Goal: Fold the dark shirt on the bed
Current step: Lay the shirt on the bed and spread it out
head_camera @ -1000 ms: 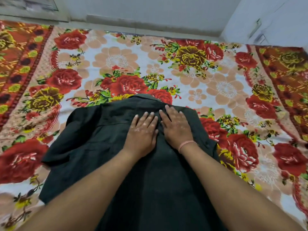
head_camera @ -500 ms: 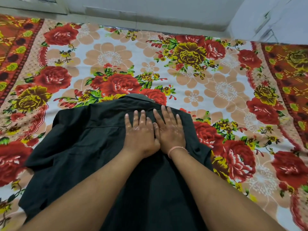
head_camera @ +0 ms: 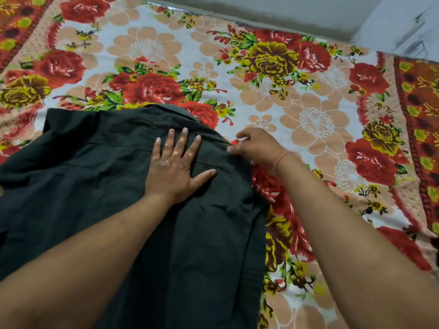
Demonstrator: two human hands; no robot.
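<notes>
The dark shirt [head_camera: 95, 181] lies back-up on the bed, collar pointing away from me, its left sleeve spread out to the left. My left hand [head_camera: 174, 166] presses flat on the shirt just below the collar, fingers spread. My right hand [head_camera: 253, 147] is at the shirt's right shoulder edge, fingers curled and pinching the fabric there. Its wrist carries a pink thread band. The lower part of the shirt is hidden under my forearms.
A floral bedsheet [head_camera: 308, 110] with red and yellow roses covers the bed. A grey wall base [head_camera: 261, 10] runs along the far edge, and a white wall corner [head_camera: 403, 27] stands at the top right.
My right hand left its place beside the left hand and slid right to the shoulder edge, closing on the fabric. The left hand stayed pressed on the shirt. The view shifted closer.
</notes>
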